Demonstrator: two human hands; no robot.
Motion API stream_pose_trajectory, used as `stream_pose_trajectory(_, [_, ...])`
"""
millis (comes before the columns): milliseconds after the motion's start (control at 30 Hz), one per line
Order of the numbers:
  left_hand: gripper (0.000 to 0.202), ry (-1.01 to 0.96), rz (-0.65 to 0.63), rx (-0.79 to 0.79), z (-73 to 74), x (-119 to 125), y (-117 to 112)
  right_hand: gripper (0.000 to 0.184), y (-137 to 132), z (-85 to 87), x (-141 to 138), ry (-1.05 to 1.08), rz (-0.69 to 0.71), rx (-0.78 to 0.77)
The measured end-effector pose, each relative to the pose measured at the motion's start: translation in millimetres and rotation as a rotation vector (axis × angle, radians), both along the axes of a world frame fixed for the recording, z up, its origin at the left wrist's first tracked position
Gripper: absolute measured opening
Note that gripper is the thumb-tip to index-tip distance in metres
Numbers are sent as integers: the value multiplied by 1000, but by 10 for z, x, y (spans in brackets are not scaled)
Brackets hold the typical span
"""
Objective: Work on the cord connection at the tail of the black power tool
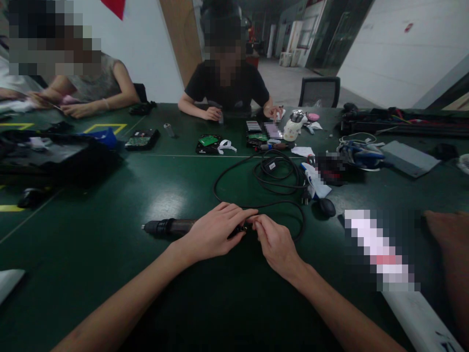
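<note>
A dark electric screwdriver (179,226) lies on the green table (110,274) with its metal tip pointing left. My left hand (216,232) is wrapped over its rear half, thumb on the near side and fingers on the far side. Close by, my right hand (276,244) is closed in a pinch just beyond the screwdriver's rear end, near the left fingertips. Whatever sits in that pinch is hidden. A black cable (302,217) curves round and passes behind the right hand; I cannot see where it ends.
Beyond my hands lies the coiled cable with a plug (305,198), beside a black bulb-shaped object (326,207). Opened devices with green boards (208,141) and a white bottle (292,128) stand farther back. A black case (54,151) is at left; a white box (417,308) at right. Other people sit across.
</note>
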State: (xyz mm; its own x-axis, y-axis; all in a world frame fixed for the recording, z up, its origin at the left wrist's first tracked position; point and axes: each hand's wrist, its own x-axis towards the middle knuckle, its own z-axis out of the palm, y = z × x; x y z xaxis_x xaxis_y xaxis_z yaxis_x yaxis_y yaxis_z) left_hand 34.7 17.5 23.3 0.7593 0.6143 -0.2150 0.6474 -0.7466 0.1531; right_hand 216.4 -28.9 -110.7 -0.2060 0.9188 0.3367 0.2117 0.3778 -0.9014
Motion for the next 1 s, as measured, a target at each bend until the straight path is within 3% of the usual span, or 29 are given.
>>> stream_pose_trajectory(433, [64,-3,-22,-14,13,-6,-6,21,-5,6,-7,-8,-17,18])
stream_pose_trajectory(633, [57,23,-30,31,-2,-5,5,17,4,27,-13,25,-1,23])
stream_pose_trajectory(800, [66,35,-28,-8,24,16,0,10,4,32,-29,26,-46,-20])
stream_pose_trajectory(1000, [57,50,-43,50,-27,16,2,14,-11,42,1,21,-40,0])
